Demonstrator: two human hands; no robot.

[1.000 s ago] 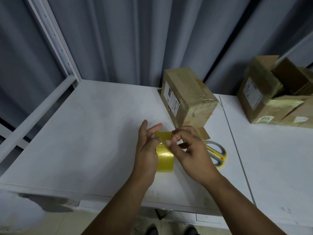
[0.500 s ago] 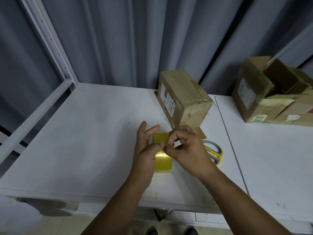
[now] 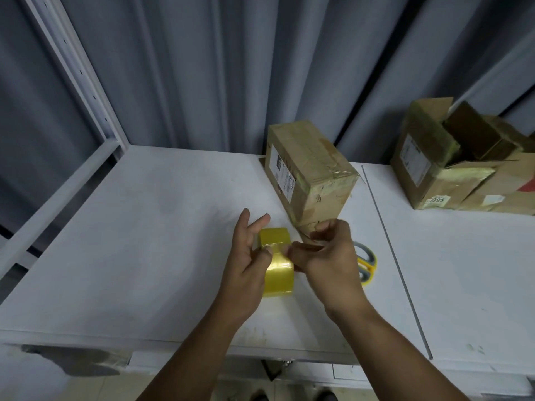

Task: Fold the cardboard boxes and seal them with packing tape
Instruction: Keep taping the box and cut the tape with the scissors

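Both hands work above the near middle of the tabletop [image 3: 144,241]. Your left hand [image 3: 249,261] holds the tape roll [image 3: 279,273] upright on its edge, thumb pressed on the outer face and fingers spread behind it. Your right hand [image 3: 327,256] pinches thumb and forefinger at the outer layer of tape near the top of the roll; whether a loose end has lifted cannot be made out. A pile of opened boxes [image 3: 451,169] sits well apart at the far right. The closed box [image 3: 312,175], already banded with tape on several edges, stands just beyond the hands. Scissors [image 3: 366,261] lie flat beside your right wrist, partly hidden by it. Expect the roll to be light and rigid but slick on its glossy face, so grip it through the core or across both rims, not by the face alone. Expect the film to be thin, stretchy and prone to sticking to itself: take the end by one corner and peel it at a shallow angle. Treat the box as light and stiff; hold it by its corners, since taped faces may slide.
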